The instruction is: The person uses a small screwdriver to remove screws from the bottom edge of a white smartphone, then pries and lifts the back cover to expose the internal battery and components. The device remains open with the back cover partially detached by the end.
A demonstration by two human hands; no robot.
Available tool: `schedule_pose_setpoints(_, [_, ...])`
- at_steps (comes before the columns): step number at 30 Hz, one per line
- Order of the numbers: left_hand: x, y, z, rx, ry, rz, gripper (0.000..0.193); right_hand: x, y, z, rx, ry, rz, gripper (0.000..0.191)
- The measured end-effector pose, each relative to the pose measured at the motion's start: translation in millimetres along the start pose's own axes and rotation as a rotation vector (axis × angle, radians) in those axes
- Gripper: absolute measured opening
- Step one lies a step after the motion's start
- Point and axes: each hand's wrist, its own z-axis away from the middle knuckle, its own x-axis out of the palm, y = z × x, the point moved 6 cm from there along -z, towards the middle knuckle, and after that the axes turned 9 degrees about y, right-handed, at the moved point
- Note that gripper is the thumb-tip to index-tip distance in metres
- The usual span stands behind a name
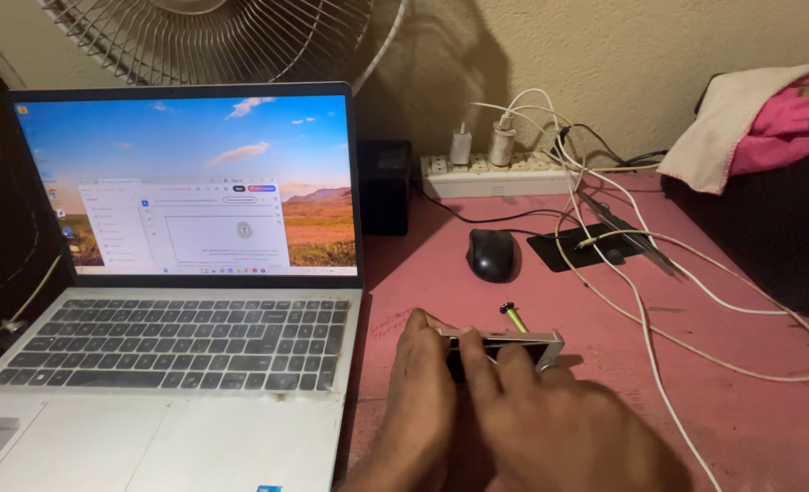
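Observation:
Both my hands rest on the pink table (751,419), right of an open silver laptop (168,364). My left hand (418,401) grips the left end of a small flat metal-framed device (537,343) lying on the table. My right hand (559,428) lies over the device's middle, fingers pressing on its dark face. Only the device's far edge and right corner show. A small green-tipped tool with a black head (512,315) lies just beyond the device.
A black mouse (493,254) sits behind the tool, beside a dark flat pad (573,248). White cables (660,310) loop across the table from a white power strip (496,173) with two chargers. A fan (213,36) stands behind the laptop; pink cloth (778,118) at right.

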Motion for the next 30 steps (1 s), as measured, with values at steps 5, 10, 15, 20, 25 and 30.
schedule_pose_setpoints(5, [2, -8, 5, -0.156, 0.008, 0.172, 0.065, -20, 29, -17, 0.048, -0.234, -0.142, 0.06])
schedule_pose_setpoints(10, [2, 12, 5, -0.117, -0.097, 0.11, 0.038, -51, 48, -46, 0.067, -0.435, -0.335, 0.046])
schedule_pose_setpoints(15, [1, 22, 9, -0.192, -0.135, 0.194, 0.028, -62, 45, -77, -0.033, -0.558, -0.448, 0.044])
schedule_pose_setpoints(20, [1, 23, 12, -0.236, -0.191, 0.265, 0.023, -52, 50, -82, -0.049, -0.62, -0.317, 0.041])
schedule_pose_setpoints(25, [5, 21, 13, -0.302, -0.214, 0.382, 0.02, -49, 50, -81, -0.087, -0.58, -0.519, 0.038])
schedule_pose_setpoints(30, [5, 16, 15, -0.396, -0.234, 0.439, 0.025, -53, 47, -58, 0.074, -0.401, -0.354, 0.044])
